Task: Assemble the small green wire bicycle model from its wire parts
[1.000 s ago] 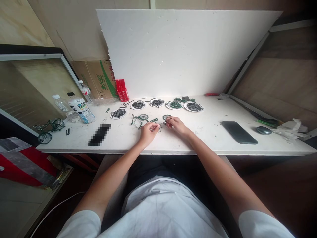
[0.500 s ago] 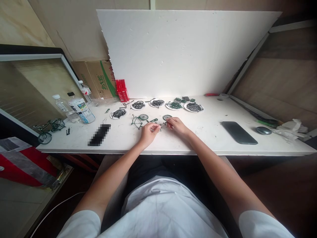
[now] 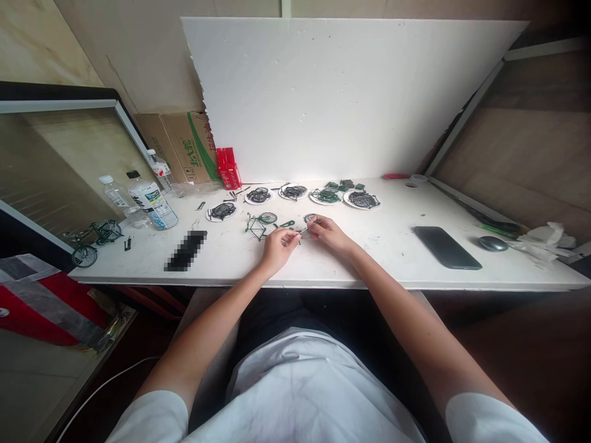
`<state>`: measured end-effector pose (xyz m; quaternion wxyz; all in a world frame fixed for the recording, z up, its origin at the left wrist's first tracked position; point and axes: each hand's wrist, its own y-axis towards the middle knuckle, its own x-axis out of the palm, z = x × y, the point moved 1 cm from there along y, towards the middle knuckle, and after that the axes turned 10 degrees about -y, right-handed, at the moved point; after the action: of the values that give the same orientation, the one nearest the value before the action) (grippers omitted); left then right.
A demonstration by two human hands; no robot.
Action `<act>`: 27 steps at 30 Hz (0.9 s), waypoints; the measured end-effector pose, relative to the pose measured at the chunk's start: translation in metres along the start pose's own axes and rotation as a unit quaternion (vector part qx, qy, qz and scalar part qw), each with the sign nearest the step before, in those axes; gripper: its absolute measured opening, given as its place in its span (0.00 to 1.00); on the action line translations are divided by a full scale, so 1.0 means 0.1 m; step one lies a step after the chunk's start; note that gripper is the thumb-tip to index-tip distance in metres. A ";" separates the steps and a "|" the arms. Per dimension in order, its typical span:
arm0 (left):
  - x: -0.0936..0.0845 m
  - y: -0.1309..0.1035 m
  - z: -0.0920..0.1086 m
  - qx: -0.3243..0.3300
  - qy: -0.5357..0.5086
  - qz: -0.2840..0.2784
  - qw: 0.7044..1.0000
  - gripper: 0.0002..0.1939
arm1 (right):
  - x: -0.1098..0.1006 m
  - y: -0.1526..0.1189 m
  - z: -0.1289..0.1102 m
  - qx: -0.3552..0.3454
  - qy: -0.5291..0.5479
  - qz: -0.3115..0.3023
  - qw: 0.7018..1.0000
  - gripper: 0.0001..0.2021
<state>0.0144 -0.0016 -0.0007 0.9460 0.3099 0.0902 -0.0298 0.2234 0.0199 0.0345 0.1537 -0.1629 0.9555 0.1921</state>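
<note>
Pinching a small part [image 3: 303, 231] between both hands, you are working just above the near half of the desk [image 3: 369, 264]. Your left hand [image 3: 279, 245] is keeping thumb and forefinger narrow on the part's left end; your right hand [image 3: 328, 234] is closing its fingertips on the other end. Fingers are partly covering the part, so its exact shape is too small to tell.

Just beyond your left hand, a green frame [image 3: 255, 227] is lying flat, a wheel [image 3: 268, 218] is resting at its upper right, and a green strip [image 3: 285, 224] is lying to its right. Another wheel [image 3: 309, 217] is lying just behind your right fingers, partly hidden.

Farther back, five white plates [image 3: 346, 200] are standing in a loose arc; four are carrying dark parts [image 3: 292, 192], one green parts [image 3: 325, 195]. Green blocks [image 3: 346, 184] are lying behind them.

On your left, a green bike [image 3: 96, 239] is standing near the desk edge, with bottles [image 3: 154, 206] beyond it. Well to your right, a phone [image 3: 447, 248] is lying flat, and a mouse [image 3: 492, 243] is sitting near it.
</note>
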 end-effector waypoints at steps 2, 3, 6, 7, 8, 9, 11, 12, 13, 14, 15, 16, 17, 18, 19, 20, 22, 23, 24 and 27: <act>0.00 0.00 -0.01 -0.001 -0.001 0.002 1.000 0.08 | 0.00 0.00 0.00 -0.007 0.008 -0.001 1.000 0.23; 0.00 0.00 -0.02 0.000 -0.002 0.003 1.000 0.08 | 0.00 0.01 0.00 -0.007 0.011 -0.002 1.000 0.23; 0.00 0.01 -0.03 -0.003 -0.009 0.004 1.000 0.09 | 0.00 0.01 0.01 -0.001 0.017 -0.009 1.000 0.26; 0.00 0.01 -0.03 -0.005 -0.013 0.003 1.000 0.09 | 0.00 0.01 0.01 0.001 0.017 -0.011 1.000 0.26; 0.00 0.01 -0.03 -0.008 -0.016 0.002 1.000 0.10 | 0.00 0.01 0.02 0.002 0.018 -0.014 1.000 0.27; 0.00 0.01 -0.03 -0.009 -0.017 0.001 1.000 0.10 | 0.00 0.01 0.02 0.000 0.017 -0.016 1.000 0.27; 0.00 0.01 -0.02 -0.008 -0.014 0.000 1.000 0.10 | 0.00 0.00 0.01 -0.004 0.014 -0.017 1.000 0.27; 0.00 0.01 -0.02 -0.006 -0.011 0.001 1.000 0.10 | 0.00 0.00 0.01 -0.006 0.012 -0.017 1.000 0.27; 0.00 0.01 -0.02 -0.004 -0.008 0.001 1.000 0.09 | 0.00 0.00 0.01 -0.007 0.010 -0.016 1.000 0.28; 0.00 0.01 -0.01 -0.002 -0.007 0.001 1.000 0.09 | 0.00 0.00 0.01 -0.008 0.007 -0.016 1.000 0.28; 0.00 0.00 -0.01 -0.001 -0.006 0.001 1.000 0.09 | 0.00 0.00 0.00 -0.009 0.005 -0.016 1.000 0.28; 0.00 0.00 -0.01 0.000 -0.006 -0.001 1.000 0.08 | 0.01 0.00 0.00 -0.009 0.005 -0.016 1.000 0.29; 0.00 0.00 -0.01 0.001 -0.005 -0.001 1.000 0.08 | 0.01 0.00 0.00 -0.010 0.006 -0.016 1.000 0.29; 0.00 0.00 -0.01 0.002 -0.004 -0.002 1.000 0.09 | 0.01 0.00 0.00 -0.009 0.006 -0.017 1.000 0.29; 0.00 0.00 -0.01 0.003 -0.004 -0.003 1.000 0.09 | 0.01 0.00 0.00 -0.007 0.006 -0.016 1.000 0.29; 0.00 0.01 -0.01 0.005 -0.004 -0.002 1.000 0.09 | 0.01 0.00 0.00 -0.002 0.004 -0.017 1.000 0.29; 0.00 0.01 0.00 0.007 -0.006 0.002 1.000 0.09 | 0.02 0.00 0.00 0.011 0.004 -0.019 1.000 0.28; 0.00 0.01 0.01 0.009 -0.006 0.004 1.000 0.09 | 0.02 -0.01 -0.01 0.018 0.009 -0.018 1.000 0.27; 0.01 0.01 0.02 0.010 -0.006 0.007 1.000 0.09 | 0.02 -0.01 -0.01 0.024 0.018 -0.016 0.999 0.26; 0.01 0.01 0.03 0.012 -0.006 0.013 1.000 0.08 | 0.02 -0.02 -0.01 0.031 0.050 -0.009 0.998 0.22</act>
<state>0.0158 -0.0028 0.0016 0.9432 0.3219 0.0799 -0.0206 0.2221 0.0176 0.0339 0.1128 -0.1757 0.9660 0.1524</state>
